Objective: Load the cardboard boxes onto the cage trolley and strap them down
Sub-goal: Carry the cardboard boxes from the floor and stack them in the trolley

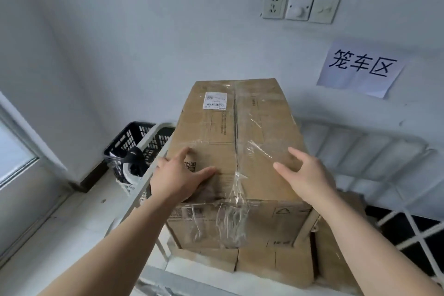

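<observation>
White wall (144, 43) stands behind the cage trolley (360, 149) bearing stacked cardboard boxes (240, 127).

Both bare arms stretched forward, left hand (179, 176) palm down with fingers spread, right hand (306, 175) open, fingers relaxed
</observation>
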The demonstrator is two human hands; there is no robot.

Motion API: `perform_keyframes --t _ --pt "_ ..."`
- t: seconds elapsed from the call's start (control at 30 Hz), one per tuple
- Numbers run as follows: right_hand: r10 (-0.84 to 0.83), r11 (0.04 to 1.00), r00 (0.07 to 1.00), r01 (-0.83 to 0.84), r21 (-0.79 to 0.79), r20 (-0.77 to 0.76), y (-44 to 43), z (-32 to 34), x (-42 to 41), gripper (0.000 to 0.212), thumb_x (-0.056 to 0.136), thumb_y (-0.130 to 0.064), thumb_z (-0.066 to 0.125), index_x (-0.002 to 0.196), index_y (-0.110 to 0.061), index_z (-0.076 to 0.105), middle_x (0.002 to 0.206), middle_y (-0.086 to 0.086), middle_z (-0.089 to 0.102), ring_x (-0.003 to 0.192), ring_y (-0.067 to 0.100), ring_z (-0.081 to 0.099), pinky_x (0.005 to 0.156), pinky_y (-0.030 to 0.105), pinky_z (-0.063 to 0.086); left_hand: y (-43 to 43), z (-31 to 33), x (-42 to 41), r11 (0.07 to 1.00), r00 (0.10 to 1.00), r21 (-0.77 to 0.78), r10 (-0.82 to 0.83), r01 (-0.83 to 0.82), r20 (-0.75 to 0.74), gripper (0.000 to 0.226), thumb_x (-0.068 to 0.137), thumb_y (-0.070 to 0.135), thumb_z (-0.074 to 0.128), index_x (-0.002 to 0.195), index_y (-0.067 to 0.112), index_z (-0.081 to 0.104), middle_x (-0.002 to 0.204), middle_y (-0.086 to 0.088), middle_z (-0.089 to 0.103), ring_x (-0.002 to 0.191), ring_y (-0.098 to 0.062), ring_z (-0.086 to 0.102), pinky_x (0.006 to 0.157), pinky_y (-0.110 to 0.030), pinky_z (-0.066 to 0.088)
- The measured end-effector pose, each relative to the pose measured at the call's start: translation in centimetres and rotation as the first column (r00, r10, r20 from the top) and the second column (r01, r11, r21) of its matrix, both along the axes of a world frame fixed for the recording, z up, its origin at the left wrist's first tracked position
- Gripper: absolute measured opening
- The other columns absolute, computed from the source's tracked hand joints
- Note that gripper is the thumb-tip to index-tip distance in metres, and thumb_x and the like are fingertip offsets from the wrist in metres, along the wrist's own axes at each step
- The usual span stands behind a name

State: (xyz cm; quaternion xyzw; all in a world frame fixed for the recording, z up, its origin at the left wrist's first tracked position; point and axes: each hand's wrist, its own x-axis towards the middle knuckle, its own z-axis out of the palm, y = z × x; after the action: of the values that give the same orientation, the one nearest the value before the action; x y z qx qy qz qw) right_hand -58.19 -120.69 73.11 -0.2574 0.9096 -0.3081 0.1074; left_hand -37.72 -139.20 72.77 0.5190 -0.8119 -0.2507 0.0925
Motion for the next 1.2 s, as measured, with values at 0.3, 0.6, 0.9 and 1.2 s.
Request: perform_keyframes --t 0.3,0.6,0.9,1.2 --pt "-0.152 0.983 0.980 0.136 0.122 0.126 -6.1 -7.7 -2.0 0.070 0.073 -0.071 0.057 0.137 -0.046 0.042 0.135 -0.001 0.049 0.110 0.021 0.055 0.080 0.033 0.048 -8.9 -7.8 -4.9 0.987 0.975 0.115 -0.131 0.112 0.177 0.097 0.045 0.096 0.049 0.129 0.052 0.033 0.115 -0.011 0.048 0.083 -0.022 0.058 0.068 -0.029 0.052" --pt "-0.196 0.962 0.953 0.141 0.233 0.232 -10.6 -16.3 -3.0 0.067 0.078 -0.064 0.060 0.139 -0.042 0.040 0.134 -0.001 0.047 0.113 0.023 0.055 0.086 0.037 0.049 -13.5 -16.8 -6.3 0.978 0.944 0.184 -0.150 0.098 0.295 0.103 0.042 0.097 0.045 0.133 0.049 0.032 0.124 -0.015 0.046 0.097 -0.029 0.058 0.078 -0.036 0.053" --pt "-0.221 0.970 0.907 0.166 0.180 0.357 -13.2 -27.4 -4.3 0.072 0.075 -0.059 0.065 0.140 -0.038 0.042 0.130 0.005 0.044 0.108 0.021 0.052 0.091 0.039 0.043 -16.5 -26.4 -8.0 0.968 0.927 0.241 -0.151 0.069 0.344 0.109 0.043 0.097 0.049 0.139 0.049 0.030 0.130 -0.014 0.042 0.109 -0.032 0.054 0.085 -0.040 0.052" --pt "-0.196 0.961 0.922 0.113 0.252 0.334 -15.2 -35.9 -4.0 0.077 0.078 -0.062 0.061 0.145 -0.040 0.031 0.141 0.007 0.042 0.113 0.026 0.055 0.092 0.040 0.047 -17.8 -35.3 -7.6 0.958 0.940 0.288 -0.099 0.001 0.327 0.104 0.051 0.088 0.059 0.141 0.049 0.023 0.133 -0.012 0.033 0.123 -0.033 0.040 0.100 -0.044 0.040"
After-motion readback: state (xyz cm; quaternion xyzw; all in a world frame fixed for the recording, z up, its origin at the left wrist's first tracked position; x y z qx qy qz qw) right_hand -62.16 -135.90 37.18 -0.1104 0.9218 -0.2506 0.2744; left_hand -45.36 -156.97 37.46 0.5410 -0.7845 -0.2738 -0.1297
